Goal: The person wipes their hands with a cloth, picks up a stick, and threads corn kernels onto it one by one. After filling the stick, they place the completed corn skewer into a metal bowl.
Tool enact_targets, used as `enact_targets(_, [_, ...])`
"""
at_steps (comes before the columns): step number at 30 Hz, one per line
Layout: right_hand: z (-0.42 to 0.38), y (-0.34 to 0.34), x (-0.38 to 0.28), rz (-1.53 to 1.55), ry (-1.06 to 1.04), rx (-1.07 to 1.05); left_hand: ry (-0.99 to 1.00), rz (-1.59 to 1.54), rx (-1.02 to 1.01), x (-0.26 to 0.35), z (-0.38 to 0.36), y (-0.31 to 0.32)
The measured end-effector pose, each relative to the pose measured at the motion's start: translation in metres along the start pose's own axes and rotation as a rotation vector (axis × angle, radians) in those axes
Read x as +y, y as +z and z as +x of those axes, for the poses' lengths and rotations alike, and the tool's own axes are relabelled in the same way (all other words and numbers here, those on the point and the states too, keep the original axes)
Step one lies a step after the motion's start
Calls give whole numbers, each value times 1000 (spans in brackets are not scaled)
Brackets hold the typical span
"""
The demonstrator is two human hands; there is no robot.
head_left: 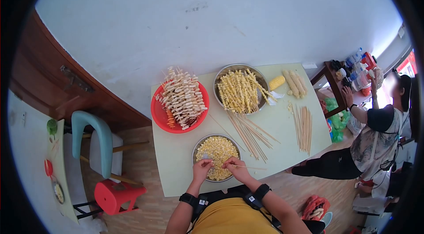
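My right hand (236,167) has its fingers pinched on a thin stick (254,167), which runs out to the right over the bowl's rim. My left hand (203,169) is just beside it, fingertips drawn together (whether a kernel sits between them is too small to tell). Both are above a metal bowl (194,151) of loose corn kernels (217,148), which lie right below my fingers.

That bowl sits close to the near edge of the surface (176,163). Bare room opens to its left and towards the right front corner; behind, the way is crowded.

I count two metal bowls, the farther one (216,90) heaped with corn skewers (238,90), and one red basin (157,118) piled with pale skewers (183,97). There is one yellow cob (277,82), about three pale cobs (295,84), and one spread of bare sticks (303,130), too tightly laid to number.
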State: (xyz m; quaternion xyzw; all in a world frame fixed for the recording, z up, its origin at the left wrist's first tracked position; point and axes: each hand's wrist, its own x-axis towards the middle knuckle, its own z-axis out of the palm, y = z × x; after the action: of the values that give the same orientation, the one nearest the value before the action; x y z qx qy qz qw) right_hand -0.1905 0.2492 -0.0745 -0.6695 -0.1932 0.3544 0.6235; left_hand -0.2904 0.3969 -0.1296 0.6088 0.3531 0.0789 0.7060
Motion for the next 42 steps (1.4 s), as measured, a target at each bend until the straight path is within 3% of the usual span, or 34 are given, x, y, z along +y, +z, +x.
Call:
enact_targets(10, [0,5,-8,-279,-119,10,27,15,31,-3,0,1])
enact_targets(23, [-1,8,-3,-212,-106,-26,59,-46,-5,6,-3,-3])
enact_targets(29, [-8,-5,-30,166,-33,97,60,-76,141,13,5,-3])
enact_targets(31, [-11,-13,-42,243,-133,283,28,-121,175,15,8,-4])
enact_targets(34, [-11,-14,-52,150,-212,471,50,-133,195,16,8,0])
enact_targets(42, [-14,-16,-52,150,-182,528,73,-208,163,25,6,8])
